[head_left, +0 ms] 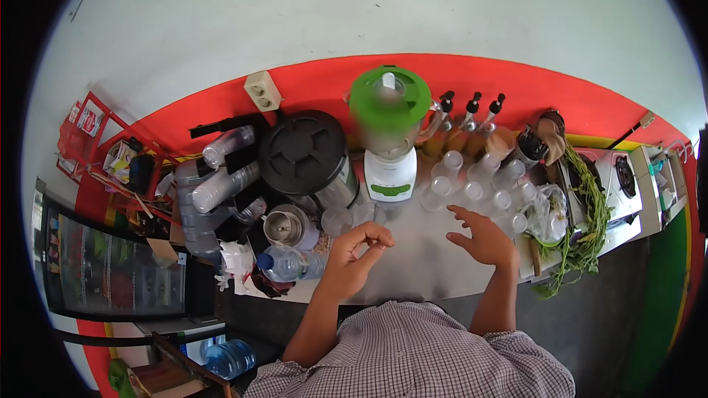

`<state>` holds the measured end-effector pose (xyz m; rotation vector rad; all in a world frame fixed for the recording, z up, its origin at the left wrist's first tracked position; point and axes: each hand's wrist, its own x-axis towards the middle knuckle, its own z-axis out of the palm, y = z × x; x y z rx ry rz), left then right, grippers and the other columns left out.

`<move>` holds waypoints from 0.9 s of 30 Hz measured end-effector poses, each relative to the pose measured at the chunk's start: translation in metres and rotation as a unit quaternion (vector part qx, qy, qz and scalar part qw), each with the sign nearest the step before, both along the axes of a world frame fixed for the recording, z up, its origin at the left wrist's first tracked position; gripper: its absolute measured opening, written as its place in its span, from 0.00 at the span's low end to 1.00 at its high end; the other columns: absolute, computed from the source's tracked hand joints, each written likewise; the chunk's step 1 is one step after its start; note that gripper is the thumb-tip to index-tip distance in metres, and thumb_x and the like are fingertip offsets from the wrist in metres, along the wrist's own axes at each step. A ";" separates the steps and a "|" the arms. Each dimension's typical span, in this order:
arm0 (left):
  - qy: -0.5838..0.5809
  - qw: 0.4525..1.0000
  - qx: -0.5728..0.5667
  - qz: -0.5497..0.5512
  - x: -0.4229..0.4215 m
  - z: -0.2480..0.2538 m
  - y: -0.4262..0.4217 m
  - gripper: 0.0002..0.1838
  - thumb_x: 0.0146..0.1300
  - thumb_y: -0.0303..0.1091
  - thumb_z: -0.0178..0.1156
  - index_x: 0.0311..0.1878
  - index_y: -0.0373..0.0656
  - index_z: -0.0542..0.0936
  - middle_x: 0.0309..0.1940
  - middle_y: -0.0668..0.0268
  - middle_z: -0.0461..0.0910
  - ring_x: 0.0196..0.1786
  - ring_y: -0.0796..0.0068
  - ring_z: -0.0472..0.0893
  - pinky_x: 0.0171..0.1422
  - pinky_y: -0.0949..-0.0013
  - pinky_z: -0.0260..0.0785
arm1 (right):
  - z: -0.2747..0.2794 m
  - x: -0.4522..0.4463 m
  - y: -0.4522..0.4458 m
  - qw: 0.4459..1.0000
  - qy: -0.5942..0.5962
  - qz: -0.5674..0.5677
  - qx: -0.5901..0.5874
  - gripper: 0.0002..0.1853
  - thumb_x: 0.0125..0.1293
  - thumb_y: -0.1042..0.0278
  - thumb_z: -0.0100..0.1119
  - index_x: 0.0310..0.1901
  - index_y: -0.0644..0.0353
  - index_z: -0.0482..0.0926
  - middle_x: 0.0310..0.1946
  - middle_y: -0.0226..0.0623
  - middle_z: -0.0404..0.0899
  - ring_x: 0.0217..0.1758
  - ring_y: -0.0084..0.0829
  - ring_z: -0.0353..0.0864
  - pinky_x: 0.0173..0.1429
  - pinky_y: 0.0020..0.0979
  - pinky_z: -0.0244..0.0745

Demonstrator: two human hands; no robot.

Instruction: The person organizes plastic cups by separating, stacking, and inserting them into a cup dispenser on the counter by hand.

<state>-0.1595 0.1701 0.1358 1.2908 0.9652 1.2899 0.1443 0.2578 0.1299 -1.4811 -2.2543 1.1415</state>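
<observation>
My left hand (358, 256) is raised over the front of the counter, its thumb and index fingertips pinched together; anything between them is too small to make out. Near it stand clear plastic cups (337, 220), and a water bottle (289, 263) lies on its side to its left. My right hand (481, 236) hovers over the counter with fingers spread, holding nothing, just below several clear cups (474, 191). Beyond both hands stands a blender with a green lid (391, 96) and a white base (391, 177).
A black-lidded container (303, 152) and a metal pot (286, 226) stand left on the counter (420, 273). Pump bottles (470, 114) line the back. Leafy greens (590, 210) hang over the right edge near a stove (625, 177).
</observation>
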 end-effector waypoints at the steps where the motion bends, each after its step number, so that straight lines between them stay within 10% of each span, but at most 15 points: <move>1: 0.002 1.000 -0.009 -0.005 0.008 -0.003 0.002 0.06 0.73 0.19 0.58 0.47 0.37 0.84 0.46 0.65 0.84 0.50 0.77 0.80 0.60 0.69 0.71 | -0.004 0.013 0.000 1.000 0.002 -0.016 -0.001 0.36 0.73 0.52 0.68 0.79 0.52 0.71 0.66 0.54 0.82 0.65 0.53 0.83 0.69 0.48 0.78; 19: -0.018 0.991 -0.135 -0.020 0.106 -0.081 0.063 0.08 0.75 0.26 0.57 0.51 0.40 0.83 0.48 0.69 0.84 0.50 0.78 0.79 0.62 0.69 0.71 | -0.047 0.062 0.011 0.990 0.124 -0.041 -0.058 0.35 0.72 0.59 0.72 0.77 0.54 0.71 0.65 0.55 0.82 0.63 0.50 0.86 0.65 0.45 0.82; 27: 0.103 0.973 -0.190 0.077 0.129 -0.148 0.117 0.34 0.68 0.20 0.54 0.79 0.38 0.71 0.78 0.57 0.74 0.71 0.64 0.77 0.73 0.64 0.68 | -0.130 -0.009 0.071 0.955 0.246 -0.135 0.098 0.42 0.68 0.69 0.73 0.81 0.55 0.63 0.73 0.53 0.75 0.69 0.48 0.80 0.65 0.44 0.82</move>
